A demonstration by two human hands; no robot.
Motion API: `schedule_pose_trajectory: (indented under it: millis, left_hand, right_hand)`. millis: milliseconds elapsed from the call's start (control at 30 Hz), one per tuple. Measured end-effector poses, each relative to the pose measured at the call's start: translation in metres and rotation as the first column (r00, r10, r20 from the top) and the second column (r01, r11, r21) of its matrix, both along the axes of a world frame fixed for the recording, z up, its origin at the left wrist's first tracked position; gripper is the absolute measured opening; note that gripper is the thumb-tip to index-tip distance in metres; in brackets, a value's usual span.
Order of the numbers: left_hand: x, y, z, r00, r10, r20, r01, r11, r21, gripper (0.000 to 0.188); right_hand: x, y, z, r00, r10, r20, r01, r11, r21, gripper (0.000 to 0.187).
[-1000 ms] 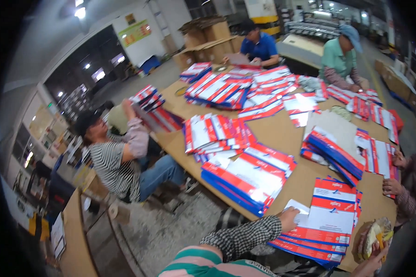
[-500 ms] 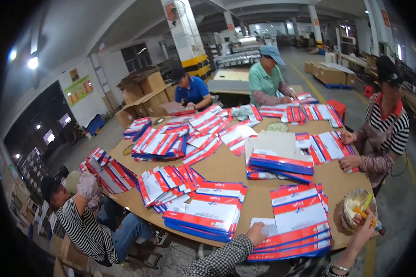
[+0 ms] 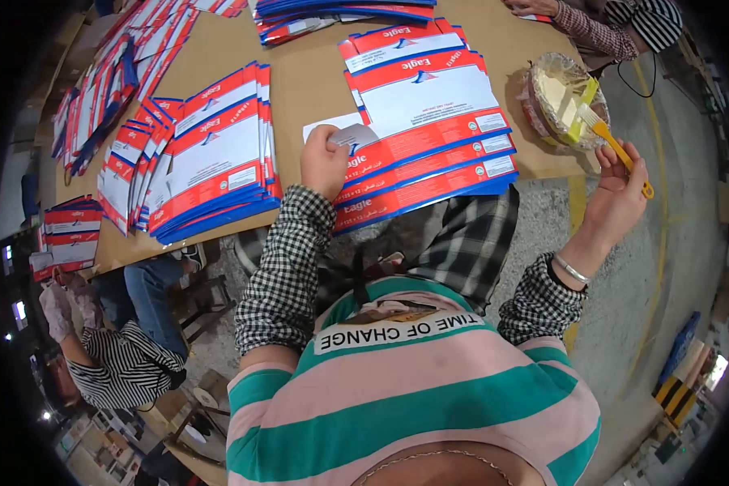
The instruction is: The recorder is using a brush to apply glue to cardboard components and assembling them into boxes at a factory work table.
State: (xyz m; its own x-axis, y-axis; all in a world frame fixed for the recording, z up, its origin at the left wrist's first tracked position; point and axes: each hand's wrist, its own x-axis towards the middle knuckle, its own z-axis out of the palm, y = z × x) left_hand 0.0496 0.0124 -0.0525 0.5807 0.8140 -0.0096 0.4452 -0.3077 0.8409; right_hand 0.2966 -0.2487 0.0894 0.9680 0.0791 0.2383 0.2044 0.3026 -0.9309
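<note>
At your far left, a co-worker in a striped top (image 3: 125, 368) has gloved-looking hands up by a red-and-white bundle (image 3: 71, 235). Next along the brown table (image 3: 227, 44) come a fanned pile (image 3: 128, 166) of printed wrappers and a thicker stack (image 3: 219, 150), its lower edge close to the table's rim; a brush from your left sleeve (image 3: 279, 267) could nudge it off.

Your left hand (image 3: 322, 162) is drawn in narrow, pinching a grey card (image 3: 355, 138) over the left side of the near stack (image 3: 429, 113). That stack lies in stepped layers right in front of you, and its lowest layers seem to overhang the table edge. If your left hand drags or your body leans in, they could slide out of line or drop.

To the right sits the plastic-lined bowl (image 3: 533, 113) of pale paste (image 3: 554, 93), near the table's corner; a knock from your wrist might tip it. Your right hand (image 3: 616, 194) holds the yellow-handled brush (image 3: 616, 149) lightly, bristles over the bowl's right side. You can't tell from here how loaded they are; too much paste could drip on the wrappers, and a loose grip could let the handle twist.
</note>
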Motion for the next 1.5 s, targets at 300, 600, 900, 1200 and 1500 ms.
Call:
schedule_pose_trajectory:
  millis: [300, 600, 900, 1200, 1500]
  left_hand:
    - [0.022, -0.017, -0.004, 0.888, 0.336, 0.314, -0.269, 0.933, -0.238, 0.020]
    - [0.004, -0.016, -0.023, 0.896, 0.287, 0.338, -0.214, 0.947, -0.238, 0.009]
    - [0.010, -0.024, -0.014, 0.897, 0.276, 0.345, -0.216, 0.955, -0.202, 0.009]
    - [0.012, -0.012, -0.017, 0.901, 0.267, 0.343, -0.237, 0.963, -0.128, 0.009]
    - [0.010, -0.021, -0.012, 0.931, 0.170, 0.324, -0.209, 0.974, 0.088, 0.011]
  right_hand:
    - [0.021, 0.016, 0.012, 0.997, -0.041, 0.063, 0.044, 0.998, -0.035, 0.028]
    - [0.097, 0.041, -0.027, 0.998, -0.039, 0.041, 0.053, 0.915, -0.399, 0.027]
    - [0.134, 0.070, -0.079, 0.989, 0.056, 0.135, 0.069, 0.636, -0.768, 0.029]
    - [0.128, 0.062, -0.041, 0.999, 0.040, 0.013, -0.020, 0.728, -0.685, 0.024]
    - [0.108, 0.043, -0.040, 0.979, 0.187, -0.077, -0.200, 0.844, -0.497, 0.019]
